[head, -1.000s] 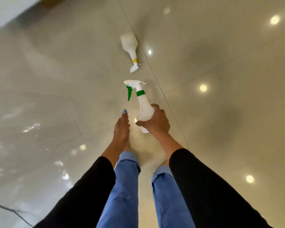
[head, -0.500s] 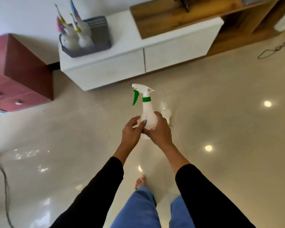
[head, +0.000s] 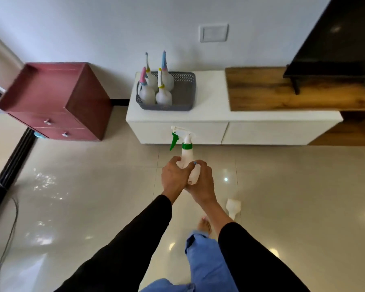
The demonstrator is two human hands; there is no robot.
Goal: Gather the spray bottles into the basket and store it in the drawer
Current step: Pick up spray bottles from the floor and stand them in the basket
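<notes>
Both hands meet around the green-trigger spray bottle [head: 187, 157], which is held upright over the glossy tiled floor [head: 293, 186], in front of the low white cabinet [head: 209, 116] and short of its drawer fronts. The left hand [head: 174, 178] wraps the bottle's body from its left side, its grip closed around the plastic; the right hand [head: 200, 182] cups the lower part from the right, its grip also pressed against the bottle. The green trigger points left and the nozzle is level with the cabinet's drawer fronts. On top of the cabinet, toward its left end, sits the grey basket [head: 183, 95], with four spray bottles [head: 156, 87] standing upright in its left half. Another white bottle [head: 232, 207] lies on the floor nearer than the cabinet, just right of the right forearm. A red drawer unit [head: 57, 100] stands left of the cabinet.
</notes>
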